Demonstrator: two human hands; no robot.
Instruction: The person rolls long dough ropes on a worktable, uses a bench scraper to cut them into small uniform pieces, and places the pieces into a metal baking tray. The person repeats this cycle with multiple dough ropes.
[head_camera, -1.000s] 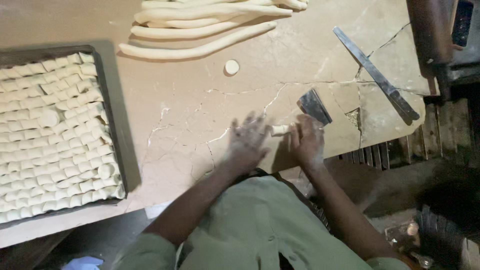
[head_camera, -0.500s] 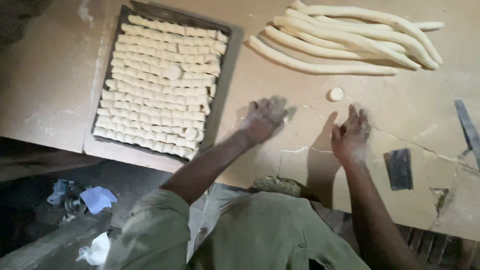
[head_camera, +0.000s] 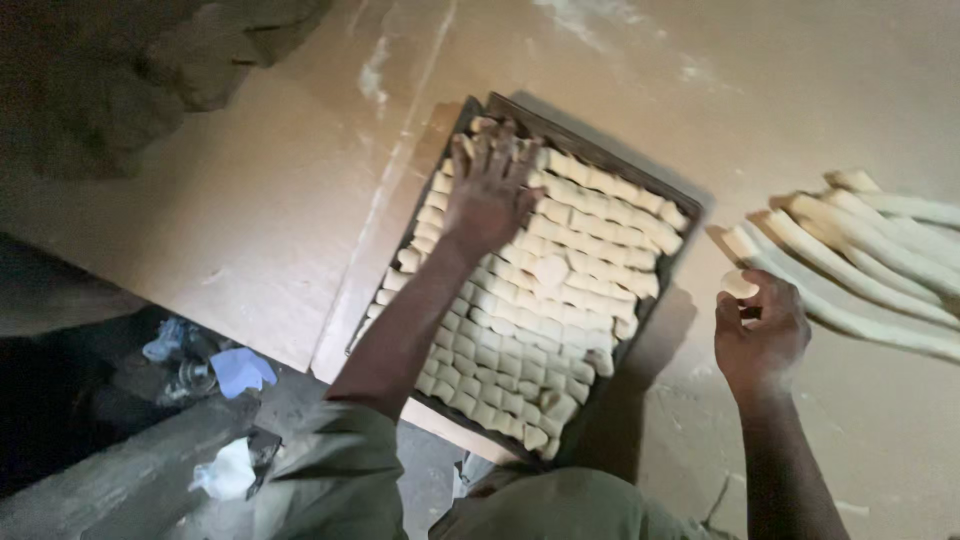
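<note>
Two hands work apart: the left hand (head_camera: 487, 195), fingers spread, presses on dough pieces (head_camera: 540, 310) filling the tray (head_camera: 690, 205) at centre frame; the right hand (head_camera: 762, 325) pinches a small dough piece (head_camera: 738, 284) beside the dough ropes (head_camera: 860, 255). Heavy pressure could squash neighbouring rows.

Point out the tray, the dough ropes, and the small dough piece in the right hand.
tray (head_camera: 690, 208): head view, dark rim at its far right corner.
dough ropes (head_camera: 870, 250): head view, middle of one rope.
dough piece (head_camera: 738, 284): head view, its top above the fingers.
</note>
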